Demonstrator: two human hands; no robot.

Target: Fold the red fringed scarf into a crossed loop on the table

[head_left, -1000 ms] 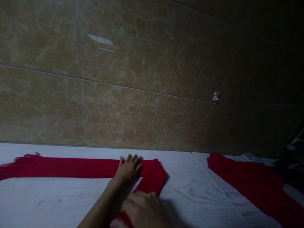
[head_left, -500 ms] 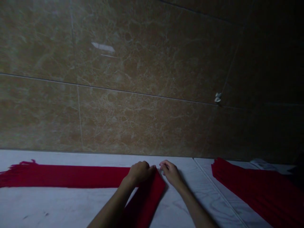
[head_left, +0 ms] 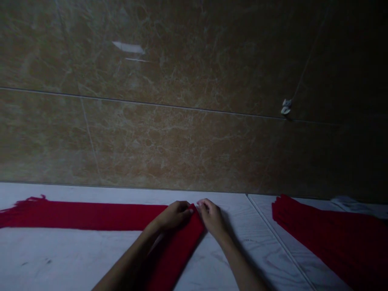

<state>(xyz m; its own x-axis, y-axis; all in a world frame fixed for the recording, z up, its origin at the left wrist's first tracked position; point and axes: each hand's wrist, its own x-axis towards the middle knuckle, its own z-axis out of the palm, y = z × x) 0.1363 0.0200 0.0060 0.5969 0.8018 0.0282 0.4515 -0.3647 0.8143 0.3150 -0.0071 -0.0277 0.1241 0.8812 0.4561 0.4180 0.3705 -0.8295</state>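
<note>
A long red scarf (head_left: 91, 215) lies flat on a white wood-grain surface (head_left: 60, 258), running from a fringed end at the far left to a bend at the middle, where it turns back toward me. My left hand (head_left: 174, 215) has its fingers curled and pinches the scarf at the top of that bend. My right hand (head_left: 211, 217) is right beside it, fingers bent, pinching the same corner of the fold from the right. Both forearms come up from the bottom edge.
A stack of red scarves (head_left: 327, 234) lies on the white surface at the right. A brown marbled tile wall (head_left: 182, 121) rises just behind the surface, with a small white clip (head_left: 285, 107) on it. The scene is dim.
A second ago my left hand lay flat on the scarf and my right hand was low near me. Both now meet at the fold's corner, fingers curled on the cloth.
</note>
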